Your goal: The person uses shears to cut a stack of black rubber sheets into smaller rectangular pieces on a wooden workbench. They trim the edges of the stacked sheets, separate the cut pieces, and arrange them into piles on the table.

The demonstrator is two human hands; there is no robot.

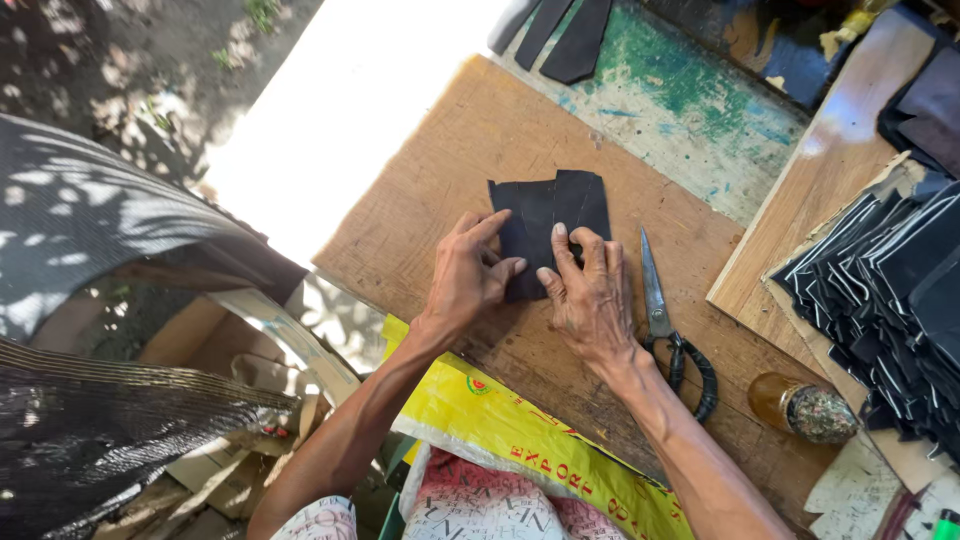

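A wooden board [420,210] is taken as the landmark; everything is placed against it. Off its left edge, dark patterned cloth [90,300] and cardboard [230,340] are seen, partly in dappled shade.

Near the middle of the board, dark flat pieces [550,225] are laid overlapping, their edges roughly squared. The left hand [470,275] is spread flat on their left part, fingers extended and pressed down, nothing gripped. The right hand [590,290] is set just beside it on their lower right part, fingers bent slightly and the fingertips pressed on the surface; nothing is closed in it either.

The pieces are judged to be thin, light and limp, like cut fabric or soft leather, lying flat without springing up. They would likely slide over one another and over the board, so they are best pinned from above with flat fingers or pinched at an edge or corner.

To the right of the hands, on the board, scissors [665,320] with black handles are laid, blades shut and pointing away. At the board's near edge a yellow sack [520,430] is draped. Past the right edge, a small jar [805,408] and a stack of dark cut pieces [890,290] are kept.
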